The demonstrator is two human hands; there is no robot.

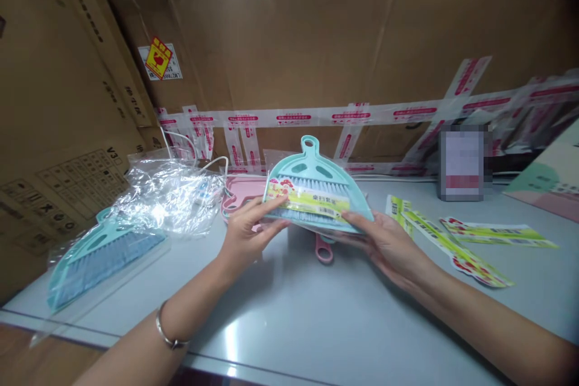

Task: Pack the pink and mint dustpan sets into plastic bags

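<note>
Both my hands hold up a teal mini dustpan (312,170) with a brush nested in it, just above the grey table (316,319). A yellow-green paper label (312,200) lies across its front. My left hand (246,229) pinches the left edge, thumb on the label. My right hand (384,241) grips the right edge from below, with the thumb on the label's right end. A pink dustpan (239,190) lies on the table behind, and its pink handle loop (324,249) shows under the teal one.
At the left edge another teal dustpan and brush (99,256) lies in a clear bag. Crumpled clear plastic bags (167,193) sit behind it with a white cable. Several spare labels (456,241) lie at right. Cardboard boxes (294,36) wall in the back and left.
</note>
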